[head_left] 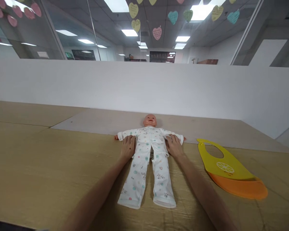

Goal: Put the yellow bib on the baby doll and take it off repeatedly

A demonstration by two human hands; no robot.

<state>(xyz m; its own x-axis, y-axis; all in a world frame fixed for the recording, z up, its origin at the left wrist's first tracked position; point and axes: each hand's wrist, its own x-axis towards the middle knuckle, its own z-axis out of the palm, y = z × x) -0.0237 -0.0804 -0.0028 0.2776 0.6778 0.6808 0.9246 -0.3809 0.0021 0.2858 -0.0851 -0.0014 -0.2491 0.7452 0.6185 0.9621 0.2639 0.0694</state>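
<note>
Grips (pixel 128 148) perhaps on tabletop (pixel 50 170), wall (pixel 98 85) beyond

Bare forearms (pixel 101 189), slim at the bare wrists (pixel 123 159), with bare left hand (pixel 128 148) and bare right hand (pixel 174 146)

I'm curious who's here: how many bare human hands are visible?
2: bare left hand and bare right hand, flanking the bald baby doll in white printed clothes.
</note>
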